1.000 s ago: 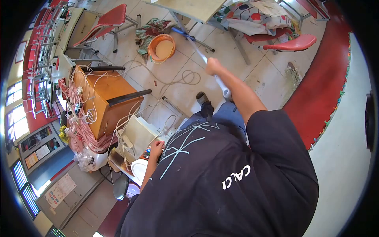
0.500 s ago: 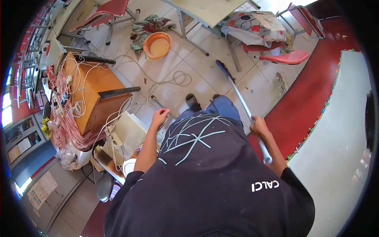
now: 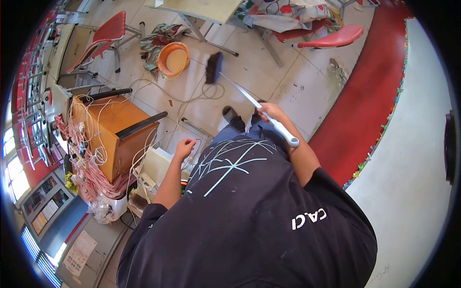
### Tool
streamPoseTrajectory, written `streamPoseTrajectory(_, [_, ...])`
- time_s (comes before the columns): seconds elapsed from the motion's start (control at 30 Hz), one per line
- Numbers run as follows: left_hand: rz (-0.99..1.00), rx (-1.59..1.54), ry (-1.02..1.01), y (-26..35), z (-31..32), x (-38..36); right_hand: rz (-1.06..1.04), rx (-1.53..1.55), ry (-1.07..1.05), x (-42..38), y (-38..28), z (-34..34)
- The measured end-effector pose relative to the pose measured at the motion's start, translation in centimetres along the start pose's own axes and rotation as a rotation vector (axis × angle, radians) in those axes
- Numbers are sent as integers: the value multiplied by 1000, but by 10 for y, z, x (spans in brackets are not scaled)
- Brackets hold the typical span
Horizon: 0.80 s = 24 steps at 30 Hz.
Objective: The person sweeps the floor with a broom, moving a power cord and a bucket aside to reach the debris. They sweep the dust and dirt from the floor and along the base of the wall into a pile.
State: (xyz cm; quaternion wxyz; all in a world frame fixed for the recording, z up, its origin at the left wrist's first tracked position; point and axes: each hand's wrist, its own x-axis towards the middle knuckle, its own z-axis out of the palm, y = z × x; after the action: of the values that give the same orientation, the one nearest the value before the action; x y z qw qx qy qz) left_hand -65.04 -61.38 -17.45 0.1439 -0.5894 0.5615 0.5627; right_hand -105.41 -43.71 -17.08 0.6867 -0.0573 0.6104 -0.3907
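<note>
My right hand (image 3: 272, 113) is wrapped round the white handle of a broom (image 3: 246, 95). Dark bristles on a blue head (image 3: 213, 68) hang over the tiled floor, just right of an orange bucket (image 3: 173, 60) that holds something light-coloured. At my left side, my left hand (image 3: 186, 148) has its fingers curled with the tips close together; whether anything small is between them cannot be made out. A crumpled patterned cloth (image 3: 156, 43) lies beside the bucket.
A wooden table on its side (image 3: 115, 134) with loose cables is at left. Red chairs (image 3: 111, 32) (image 3: 336, 38) and a desk (image 3: 201, 8) stand ahead. A cable (image 3: 192, 100) crosses the floor. The red wall (image 3: 357, 86) runs along the right.
The broom head has swung left, from near the desk leg to beside the bucket. My right hand has moved left and forward with the handle. The view has shifted slightly.
</note>
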Motion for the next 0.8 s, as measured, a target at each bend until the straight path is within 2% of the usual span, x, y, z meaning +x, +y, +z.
streamPoseTrajectory(0.03, [-42, 17, 3, -14, -3, -3, -9, -96, -22, -26, 8, -17])
streamPoseTrajectory(0.07, [-79, 33, 7, -22, -7, -5, 97, -136, 153, -49, 31, -36])
streamPoseTrajectory(0.13, [-129, -43, 35, -31, -4, -10, 123, 219, 200, -107, 83, -79])
streamPoseTrajectory(0.17, [-152, -84, 48, -35, -2, -11, 91, 107, 239, -139, 95, -91])
streamPoseTrajectory(0.2, [-139, -138, 56, -49, 4, -5, 137, 73, 376, -167, 102, -95])
streamPoseTrajectory(0.23, [-154, -126, 25, -50, 8, -6, 174, 44, 514, -189, 103, -91])
streamPoseTrajectory(0.3, [-167, -99, -29, -42, 19, -1, 192, -120, 662, -215, 96, -80])
streamPoseTrajectory(0.37, [-164, -138, -62, -28, 34, 5, 221, -219, 694, -236, 79, -81])
streamPoseTrajectory(0.43, [-65, -114, -98, -19, 44, 18, 237, -285, 723, -257, 58, -75])
streamPoseTrajectory(0.5, [-23, -110, -118, 2, 50, 27, 200, -396, 622, -269, 22, -63])
streamPoseTrajectory(0.6, [6, -109, -106, 32, 51, 29, 59, -674, 541, -244, -31, -51])
streamPoseTrajectory(0.67, [14, -143, -64, 52, 47, 26, -243, -929, 518, -185, -39, -65])
streamPoseTrajectory(0.77, [5, -196, 12, 63, 37, 7, -315, -844, 479, -82, -92, -65])
streamPoseTrajectory(0.8, [-7, -191, 39, 60, 31, 0, -346, -924, 470, -36, -105, -75])
